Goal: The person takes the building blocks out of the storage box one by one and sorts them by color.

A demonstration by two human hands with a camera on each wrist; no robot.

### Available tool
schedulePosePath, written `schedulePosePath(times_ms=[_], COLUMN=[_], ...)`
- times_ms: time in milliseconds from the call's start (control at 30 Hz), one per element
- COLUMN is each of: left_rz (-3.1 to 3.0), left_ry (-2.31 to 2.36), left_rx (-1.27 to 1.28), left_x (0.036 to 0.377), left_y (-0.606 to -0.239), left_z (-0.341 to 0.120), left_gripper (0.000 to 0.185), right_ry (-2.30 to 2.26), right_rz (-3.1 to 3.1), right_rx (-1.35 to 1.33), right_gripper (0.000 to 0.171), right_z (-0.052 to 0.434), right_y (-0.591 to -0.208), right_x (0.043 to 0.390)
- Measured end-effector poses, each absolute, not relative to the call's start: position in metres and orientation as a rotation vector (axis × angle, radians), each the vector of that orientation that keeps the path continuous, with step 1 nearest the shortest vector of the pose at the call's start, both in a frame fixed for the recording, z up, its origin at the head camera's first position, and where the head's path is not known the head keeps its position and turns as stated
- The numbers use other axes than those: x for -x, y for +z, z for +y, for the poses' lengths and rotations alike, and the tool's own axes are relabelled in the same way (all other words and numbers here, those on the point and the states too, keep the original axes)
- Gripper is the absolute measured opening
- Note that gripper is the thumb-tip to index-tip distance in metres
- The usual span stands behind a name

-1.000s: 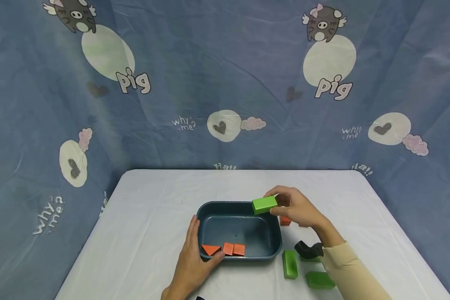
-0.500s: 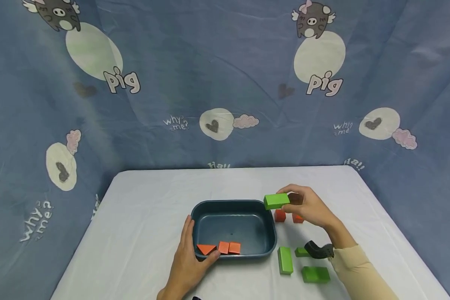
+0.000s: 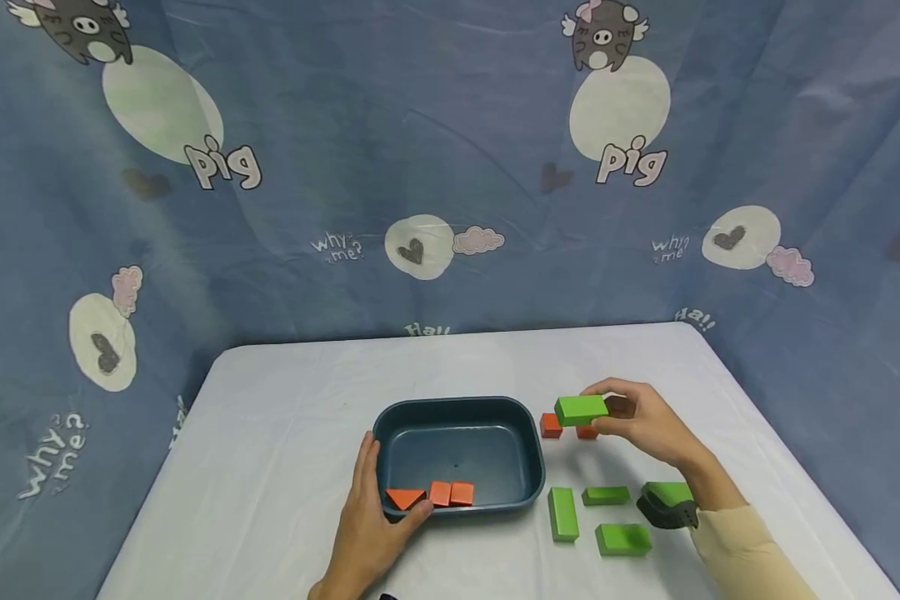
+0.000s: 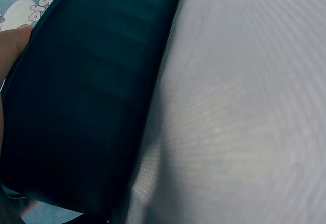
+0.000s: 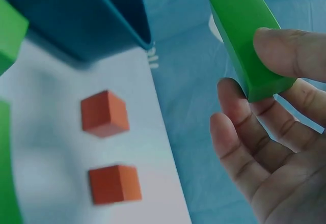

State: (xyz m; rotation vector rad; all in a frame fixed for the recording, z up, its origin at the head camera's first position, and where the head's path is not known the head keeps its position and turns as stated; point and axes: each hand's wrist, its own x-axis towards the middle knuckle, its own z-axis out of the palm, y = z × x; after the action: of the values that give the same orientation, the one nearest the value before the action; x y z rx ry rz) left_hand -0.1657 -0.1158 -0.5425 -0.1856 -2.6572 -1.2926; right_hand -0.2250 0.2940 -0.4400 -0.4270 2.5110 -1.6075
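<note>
My left hand (image 3: 375, 517) holds the near left corner of a dark blue plastic bin (image 3: 456, 448), fingers along its left wall and thumb on the front rim. In the left wrist view, the thumb shows at the rim of the bin (image 4: 91, 81). Inside, along the front wall, lie an orange triangular block (image 3: 406, 498) and two orange cubes (image 3: 451, 493). To the right of the bin, my right hand (image 3: 641, 419) pinches a green rectangular block (image 3: 581, 410) between thumb and fingers, raised above the table. The right wrist view shows this green block (image 5: 244, 40) close up.
Two more orange cubes (image 3: 551, 426) stand just right of the bin, one partly behind the held block. Several green blocks (image 3: 563, 514) lie on the white table nearer the front, one partly hidden by the black wrist strap (image 3: 667, 510). A blue printed cloth (image 3: 307, 167) hangs behind.
My right hand has carried the green block rightward, from over the bin's back right rim to above the orange cubes. The left hand keeps its hold; the head view has turned slightly right.
</note>
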Motion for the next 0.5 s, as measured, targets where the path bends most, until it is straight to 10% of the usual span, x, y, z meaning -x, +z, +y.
schedulePosePath(times_ms=[500], left_rz=[-2.684], left_ry=[-1.273], left_rx=[0.172], left_x=[0.166], left_y=[-0.541], left_z=[-0.112], left_gripper=[0.113], right_ry=[-1.577], right_rz=[2.564], right_rx=[0.248], right_gripper=[0.036], right_z=[0.337], right_y=[-0.443], right_x=[0.186])
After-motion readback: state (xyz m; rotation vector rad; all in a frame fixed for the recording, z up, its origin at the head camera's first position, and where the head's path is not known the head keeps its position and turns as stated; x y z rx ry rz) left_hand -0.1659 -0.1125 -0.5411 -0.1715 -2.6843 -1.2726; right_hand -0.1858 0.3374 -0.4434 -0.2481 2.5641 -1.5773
